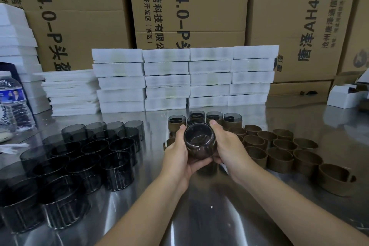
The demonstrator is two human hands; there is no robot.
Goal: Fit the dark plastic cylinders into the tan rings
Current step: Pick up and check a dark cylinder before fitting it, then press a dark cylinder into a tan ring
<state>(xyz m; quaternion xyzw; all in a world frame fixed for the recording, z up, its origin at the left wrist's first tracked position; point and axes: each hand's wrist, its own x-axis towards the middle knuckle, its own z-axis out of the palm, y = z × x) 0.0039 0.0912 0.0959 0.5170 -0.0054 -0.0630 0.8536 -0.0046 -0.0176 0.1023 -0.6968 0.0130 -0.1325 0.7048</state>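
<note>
Printed cardboard cartons (185, 6) fill the whole top of the frame. Below them, across the middle, white foam trays (185, 80) stand in neat stacks on a shiny metal table (199, 215) that takes up the lower half. At lower left sits a crowd of dark plastic cylinders (79, 156), upright and packed close together. At right lie the empty tan rings (279, 150), clustered side by side. Just above centre, a short row of finished pieces (205, 119) shows cylinders seated in rings. A water bottle (12, 102) stands at the left edge, and a small white box (345, 96) at the right edge. At centre, the left hand (179, 152) and right hand (227, 146) together clasp one cylinder in its ring (199, 142), tilted with its open mouth toward the camera, held above the table.
</note>
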